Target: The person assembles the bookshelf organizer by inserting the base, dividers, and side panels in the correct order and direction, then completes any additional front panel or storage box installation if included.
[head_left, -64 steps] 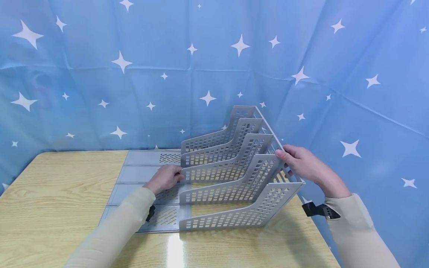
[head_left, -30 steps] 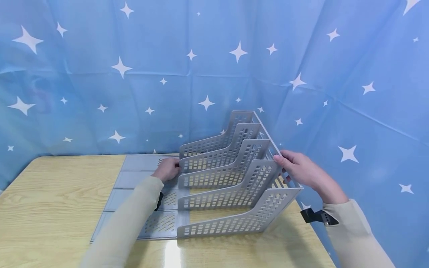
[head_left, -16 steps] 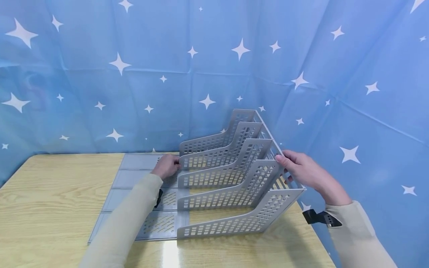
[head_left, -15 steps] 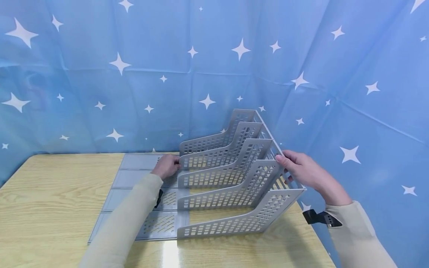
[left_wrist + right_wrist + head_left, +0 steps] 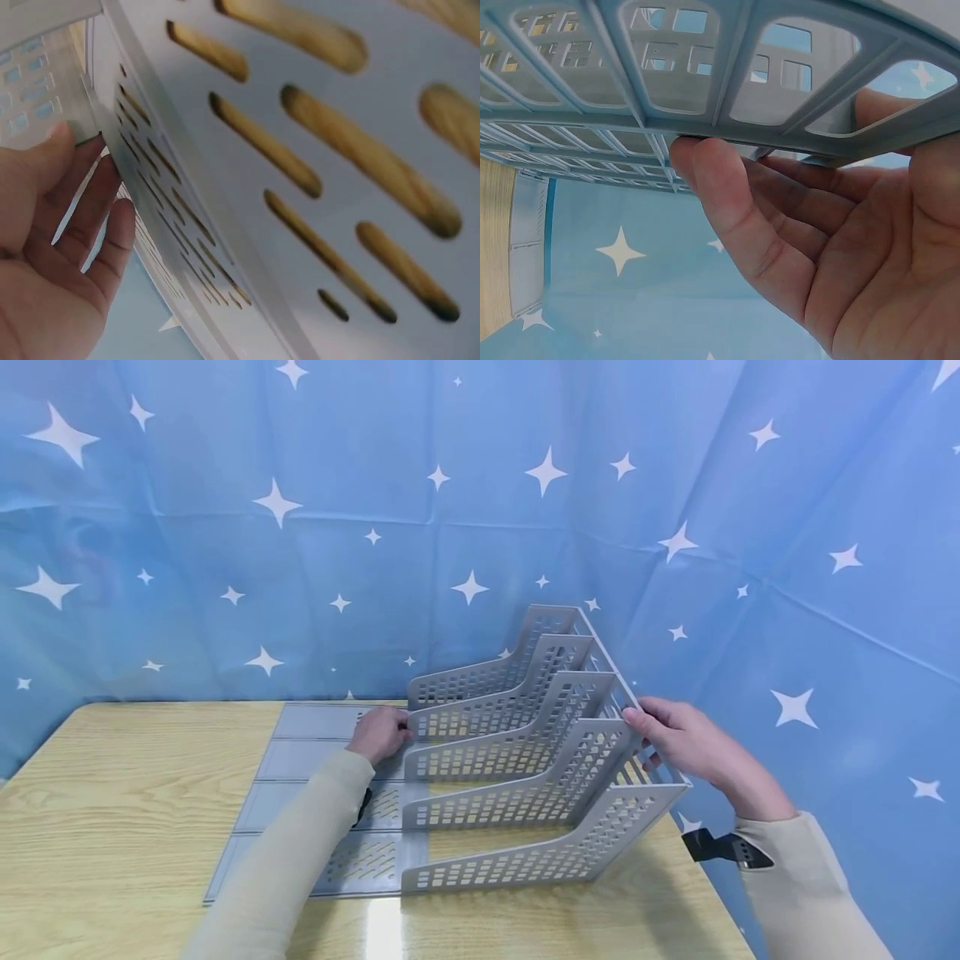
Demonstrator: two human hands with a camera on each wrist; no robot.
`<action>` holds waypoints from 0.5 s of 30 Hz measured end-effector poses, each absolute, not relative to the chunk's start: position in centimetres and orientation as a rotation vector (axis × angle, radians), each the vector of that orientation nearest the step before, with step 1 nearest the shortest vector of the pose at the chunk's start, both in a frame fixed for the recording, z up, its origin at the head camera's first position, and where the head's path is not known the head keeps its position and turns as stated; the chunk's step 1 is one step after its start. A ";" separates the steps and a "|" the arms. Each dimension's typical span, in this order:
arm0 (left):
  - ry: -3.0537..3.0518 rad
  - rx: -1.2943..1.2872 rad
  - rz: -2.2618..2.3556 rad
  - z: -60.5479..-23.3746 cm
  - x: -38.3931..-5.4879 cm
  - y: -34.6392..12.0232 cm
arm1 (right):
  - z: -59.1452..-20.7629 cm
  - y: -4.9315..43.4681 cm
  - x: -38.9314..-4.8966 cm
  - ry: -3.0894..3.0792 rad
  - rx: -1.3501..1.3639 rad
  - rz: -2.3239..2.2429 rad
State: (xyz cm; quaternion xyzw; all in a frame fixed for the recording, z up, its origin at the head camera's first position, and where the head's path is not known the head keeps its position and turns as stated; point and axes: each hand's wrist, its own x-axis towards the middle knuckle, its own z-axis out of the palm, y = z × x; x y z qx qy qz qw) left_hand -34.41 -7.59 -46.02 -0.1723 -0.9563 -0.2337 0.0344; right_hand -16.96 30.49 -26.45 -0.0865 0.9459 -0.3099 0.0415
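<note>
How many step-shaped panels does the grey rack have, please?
5, from far to near: farthest panel, second panel at the left hand, middle panel, fourth panel, nearest panel. None seems hidden.

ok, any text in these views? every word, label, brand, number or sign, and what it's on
None readable in any view.
Grey rack: holes and slots, no readable lettering.
Curtain: white stars as a pattern, not writing.
Black wrist straps: too small to tell if marked.
</note>
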 end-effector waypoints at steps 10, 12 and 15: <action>-2.948 -0.487 -0.725 -46.1 -34.8 -6.9 | -26.6 30.9 -16.8 2.911 -0.254 -0.946; -2.958 -0.513 -0.729 -46.0 -34.8 -7.0 | -26.6 30.8 -16.8 2.907 -0.260 -0.942; -3.005 -0.574 -0.752 -45.7 -34.8 -7.5 | -26.6 30.8 -16.7 2.903 -0.287 -0.934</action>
